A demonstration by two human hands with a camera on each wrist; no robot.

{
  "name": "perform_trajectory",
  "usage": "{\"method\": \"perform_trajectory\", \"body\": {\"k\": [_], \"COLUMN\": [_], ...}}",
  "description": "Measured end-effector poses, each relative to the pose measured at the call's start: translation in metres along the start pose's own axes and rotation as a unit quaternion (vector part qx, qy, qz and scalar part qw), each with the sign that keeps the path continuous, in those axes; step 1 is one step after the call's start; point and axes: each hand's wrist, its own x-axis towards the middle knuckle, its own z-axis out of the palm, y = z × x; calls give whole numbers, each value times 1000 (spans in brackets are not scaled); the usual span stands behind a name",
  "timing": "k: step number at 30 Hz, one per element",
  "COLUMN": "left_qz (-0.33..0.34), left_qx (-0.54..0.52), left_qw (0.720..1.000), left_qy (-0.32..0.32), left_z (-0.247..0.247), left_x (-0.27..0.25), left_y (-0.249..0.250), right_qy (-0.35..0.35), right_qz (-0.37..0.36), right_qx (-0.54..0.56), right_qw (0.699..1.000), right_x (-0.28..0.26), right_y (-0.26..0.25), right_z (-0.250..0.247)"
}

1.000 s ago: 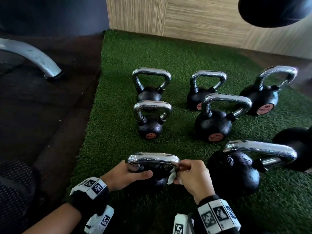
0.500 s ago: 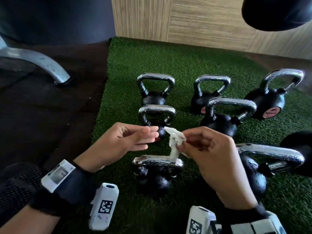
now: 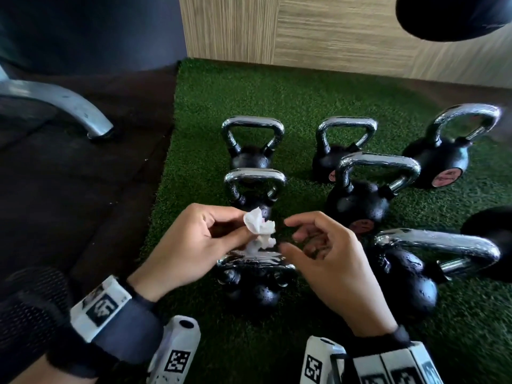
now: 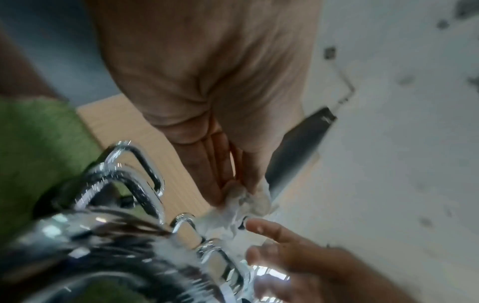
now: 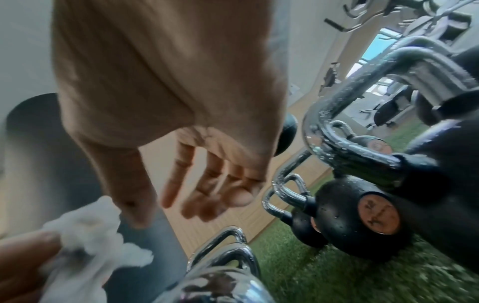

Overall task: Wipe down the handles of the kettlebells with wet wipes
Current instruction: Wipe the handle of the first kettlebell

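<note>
Several black kettlebells with chrome handles stand on green turf (image 3: 277,101). The nearest small kettlebell (image 3: 256,286) sits right below my hands, its chrome handle (image 3: 255,260) partly hidden by them. My left hand (image 3: 199,239) pinches a crumpled white wet wipe (image 3: 259,227) between thumb and fingers, held above that handle. The same wipe (image 5: 85,235) shows low left in the right wrist view, and the wipe (image 4: 243,203) at my fingertips in the left wrist view. My right hand (image 3: 321,245) hovers beside the wipe, fingers loosely curled and holding nothing.
A large kettlebell (image 3: 407,281) with a long handle lies right of my right hand. Further kettlebells (image 3: 357,198) stand behind. Dark rubber flooring (image 3: 69,189) and a curved metal machine foot (image 3: 69,106) lie left; a wood-panel wall (image 3: 332,31) closes the back.
The wipe passed from my right hand to my left. A second ago both hands were down at the near kettlebell's handle; they rose above it, and my right hand has let go.
</note>
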Motion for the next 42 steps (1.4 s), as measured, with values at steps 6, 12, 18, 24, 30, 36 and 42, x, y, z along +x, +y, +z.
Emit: {"method": "perform_trajectory", "body": {"k": [6,12,18,24,30,36,42], "left_qz": [108,107,151,59,-7,-50,-105], "left_qx": [180,242,316,144,67,2,-35], "left_qw": [978,964,936,977,981,977,976], "left_qy": [-9,39,28,149,181,208,186], "left_z": [26,21,11,0,7,14,30], "left_x": [-12,-24,-41,-57,-71,-80,-84], "left_y": [-7,-15,-27,-50,-72,-90,-108], "right_qy": [-128,-107,-64,-54,-38,-33,-29], "right_qz": [202,231,197,219,235,235,233], "right_qx": [-99,43,50,28,25,16,19], "right_qw": [966,966,977,974,971,971,972], "right_x": [-12,-23,-28,-28,-30,-29,-29], "right_y": [70,95,101,101,102,102,100], "right_z": [12,49,56,55,56,55,57]}}
